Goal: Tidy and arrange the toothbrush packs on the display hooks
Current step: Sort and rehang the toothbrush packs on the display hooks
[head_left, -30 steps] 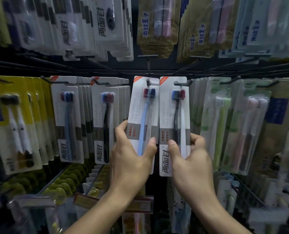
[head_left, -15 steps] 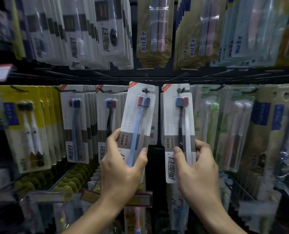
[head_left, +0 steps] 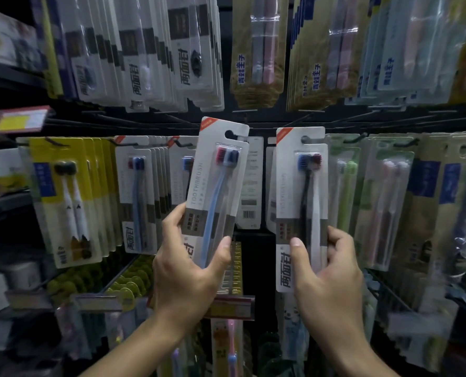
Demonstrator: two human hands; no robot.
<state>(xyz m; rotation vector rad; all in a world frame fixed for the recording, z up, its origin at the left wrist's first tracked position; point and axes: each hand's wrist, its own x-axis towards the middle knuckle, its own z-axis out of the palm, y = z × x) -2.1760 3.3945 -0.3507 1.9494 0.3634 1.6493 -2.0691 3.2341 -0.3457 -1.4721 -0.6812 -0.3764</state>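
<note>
Yellow-carded packs (head_left: 63,202) crowded the hooks at nine o'clock, green-brush packs (head_left: 344,183) at three, and gold packs (head_left: 256,50) hung at twelve on the dark rack. The left hand (head_left: 188,268) gripped a tilted white toothbrush pack (head_left: 218,186), its hole off any hook. The right hand (head_left: 332,270) pinched a second white pack (head_left: 301,202), hanging upright just right of centre.

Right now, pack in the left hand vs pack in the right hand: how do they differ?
The left-hand pack tilts, its hang hole off any hook; the right-hand pack hangs upright with its hole at a hook. The left-hand pack shows a light blue handle, the right-hand pack a black and a white one. Both are white two-brush cards, gripped low by the left hand and the right hand.
</note>
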